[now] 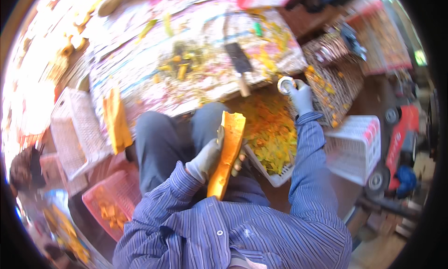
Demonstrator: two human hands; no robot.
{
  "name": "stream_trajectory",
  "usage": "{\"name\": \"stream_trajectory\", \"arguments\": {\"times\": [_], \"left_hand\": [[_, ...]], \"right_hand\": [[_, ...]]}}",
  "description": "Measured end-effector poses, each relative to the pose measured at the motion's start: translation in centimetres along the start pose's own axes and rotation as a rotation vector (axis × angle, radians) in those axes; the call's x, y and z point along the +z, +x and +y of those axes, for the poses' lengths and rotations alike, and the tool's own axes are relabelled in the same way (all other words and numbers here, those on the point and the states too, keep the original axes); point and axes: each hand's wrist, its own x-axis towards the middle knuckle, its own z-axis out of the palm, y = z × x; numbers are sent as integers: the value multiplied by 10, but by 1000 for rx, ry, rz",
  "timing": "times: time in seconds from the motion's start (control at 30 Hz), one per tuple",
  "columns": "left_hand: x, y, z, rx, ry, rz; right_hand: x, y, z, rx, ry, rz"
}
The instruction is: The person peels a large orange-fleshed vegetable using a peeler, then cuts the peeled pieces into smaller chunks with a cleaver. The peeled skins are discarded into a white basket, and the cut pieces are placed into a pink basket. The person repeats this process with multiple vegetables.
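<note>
My gloved left hand [203,160] is wrapped around a long, peeled orange squash or pumpkin piece [229,146]. Its lower end points at my shirt, and the rough upper end sits above my thigh. Out to the right, my gloved right hand [303,97] grips a round metal ring-shaped tool [285,84], perhaps a peeler or scraper; its exact kind is unclear. Beneath that forearm, a white plastic crate [276,181] is filled with orange and yellow-green peelings [269,129]. A cleaver [238,59] lies on the sheet-covered work surface [140,69], its wooden handle over the near edge.
Another long orange piece [117,124] rests at the surface's left edge. White crates [78,129] stand left and right [371,157]. A pink crate [101,180] contains orange chunks [112,214]. At far right is a red wheeled machine [402,143]; a person [26,167] appears far left.
</note>
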Motion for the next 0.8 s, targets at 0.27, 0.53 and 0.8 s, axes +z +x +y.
{"name": "stream_trajectory", "arguments": {"times": [0.27,0.53,0.8], "left_hand": [[6,-91,-38,125,261,444],[14,-135,-30,270,263,467],[2,-251,9,769,352,886]], "right_hand": [[144,118,42,279,297,-107],[125,130,72,-64,-165,157],[138,11,-75,-197,-685,-374]]}}
